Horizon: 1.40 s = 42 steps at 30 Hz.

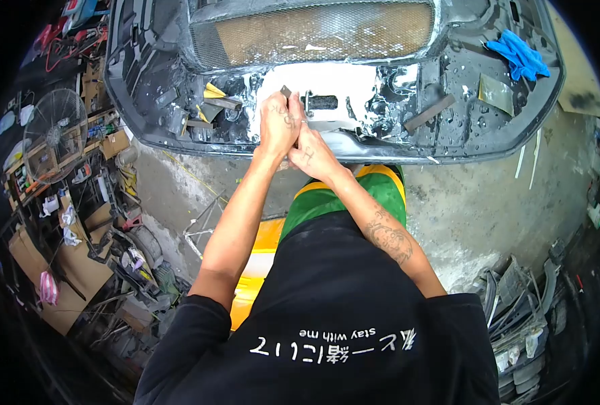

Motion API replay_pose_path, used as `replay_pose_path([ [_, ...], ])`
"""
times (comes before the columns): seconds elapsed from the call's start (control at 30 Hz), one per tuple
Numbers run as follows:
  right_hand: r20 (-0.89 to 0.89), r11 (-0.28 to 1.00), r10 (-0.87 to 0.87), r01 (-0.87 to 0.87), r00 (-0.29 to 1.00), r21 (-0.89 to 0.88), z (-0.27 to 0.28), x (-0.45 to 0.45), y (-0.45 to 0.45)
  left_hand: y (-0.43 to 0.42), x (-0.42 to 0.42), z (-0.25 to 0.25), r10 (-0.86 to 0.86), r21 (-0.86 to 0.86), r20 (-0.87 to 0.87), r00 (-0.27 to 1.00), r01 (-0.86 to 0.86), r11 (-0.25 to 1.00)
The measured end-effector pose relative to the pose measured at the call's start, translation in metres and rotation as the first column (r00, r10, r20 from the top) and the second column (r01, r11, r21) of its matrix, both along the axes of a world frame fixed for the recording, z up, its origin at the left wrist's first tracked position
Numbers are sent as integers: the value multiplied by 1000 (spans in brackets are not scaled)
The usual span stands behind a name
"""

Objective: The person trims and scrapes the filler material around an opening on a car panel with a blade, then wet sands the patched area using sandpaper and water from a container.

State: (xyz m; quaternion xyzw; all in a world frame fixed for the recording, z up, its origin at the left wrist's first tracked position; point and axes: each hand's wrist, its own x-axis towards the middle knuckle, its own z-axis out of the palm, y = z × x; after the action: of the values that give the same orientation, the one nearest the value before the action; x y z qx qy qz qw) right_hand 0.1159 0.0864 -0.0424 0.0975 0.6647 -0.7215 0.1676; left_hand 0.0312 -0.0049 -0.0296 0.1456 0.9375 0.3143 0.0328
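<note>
A dark car panel (pixel 462 138) with a mesh insert (pixel 327 30) lies in front of me. White filler (pixel 344 74) covers its middle near the front edge, around a dark rectangular slot (pixel 323 102). Just left of the slot, my left hand (pixel 279 121) is closed on a small dark strip (pixel 286 91), whose tip sticks out above the fingers. My right hand (pixel 310 152) is pressed against the left hand from below right. Its fingers are closed and partly hidden, and what they hold, if anything, cannot be made out.
Sandpaper pieces (pixel 213 91) and dark blocks lie left on the panel. Right of my hands are a long dark block (pixel 429 113), a sandpaper sheet (pixel 495 94) and a blue glove (pixel 519 55). A fan (pixel 55 135) and clutter stand left; scrap parts (pixel 516 304) lie lower right.
</note>
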Motion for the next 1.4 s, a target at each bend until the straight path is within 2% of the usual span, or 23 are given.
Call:
replay_pose_path([
  [0.2,81,999,42,-41,996,-17,1,-2,-7,6,-12,10,-16,-11,172,985,18,1000],
  [0.33,69,1000,16,-16,997,7,2,-3,-7,9,-11,17,-4,4,132,991,4,1000],
  [0.37,67,1000,15,-16,998,10,0,0,-6,9,-13,19,-9,2,170,985,9,1000],
  [0.47,53,996,2,-7,999,92,0,5,-4,-7,-10,10,-54,-38,112,992,59,998],
  [0.5,-9,994,-16,17,1000,112,-1,11,-1,-9,-1,14,-17,40,24,1000,16,999],
  [0.53,-67,990,-31,40,997,132,5,17,4,-14,6,20,43,44,71,997,-46,998],
  [0.6,-38,988,-45,50,998,149,13,31,10,-29,26,31,168,251,197,966,-215,944],
  [0.63,91,989,-126,133,988,-72,13,36,9,-35,35,43,175,258,192,966,-222,940],
  [0.7,383,843,-184,346,905,-413,20,40,10,-47,52,64,207,161,489,848,-320,934],
  [0.73,379,848,-170,331,910,-414,20,40,10,-52,60,60,183,195,517,836,-323,926],
  [0.8,569,653,-76,472,819,-593,17,37,14,-50,72,59,205,177,499,842,-330,927],
  [0.87,574,645,-44,462,818,-609,11,33,16,-52,78,59,200,188,521,830,-340,921],
  [0.93,570,632,-61,474,820,-614,3,31,17,-49,77,70,116,318,563,818,-344,884],
  [0.97,560,653,-79,468,824,-596,2,29,21,-52,77,86,205,151,608,767,-365,919],
  [1.0,574,684,-99,474,813,-555,2,26,25,-60,81,99,220,148,605,765,-379,913],
  [1.03,594,712,-104,477,798,-516,1,23,29,-72,84,110,223,31,380,898,-254,967],
  [1.07,618,736,-115,484,778,-474,0,22,31,-82,85,118,163,-121,143,976,-146,982],
  [1.1,635,735,-88,480,768,-479,1,21,31,-86,77,118,-83,-155,-132,988,62,986],
  [1.17,678,726,-54,495,734,-478,9,14,24,-78,60,123,-332,-238,-147,932,292,926],
  [1.23,690,698,-10,499,724,-513,11,9,20,-79,35,109,-551,-295,-107,828,503,813],
  [1.27,697,685,-5,510,717,-519,11,7,20,-84,25,99,-552,-289,-113,826,505,814],
  [1.33,701,644,9,533,713,-549,5,4,24,-88,10,86,-704,-309,28,709,676,669],
  [1.4,703,590,28,556,711,-586,8,4,24,-84,3,79,-740,-251,-18,672,713,654],
])
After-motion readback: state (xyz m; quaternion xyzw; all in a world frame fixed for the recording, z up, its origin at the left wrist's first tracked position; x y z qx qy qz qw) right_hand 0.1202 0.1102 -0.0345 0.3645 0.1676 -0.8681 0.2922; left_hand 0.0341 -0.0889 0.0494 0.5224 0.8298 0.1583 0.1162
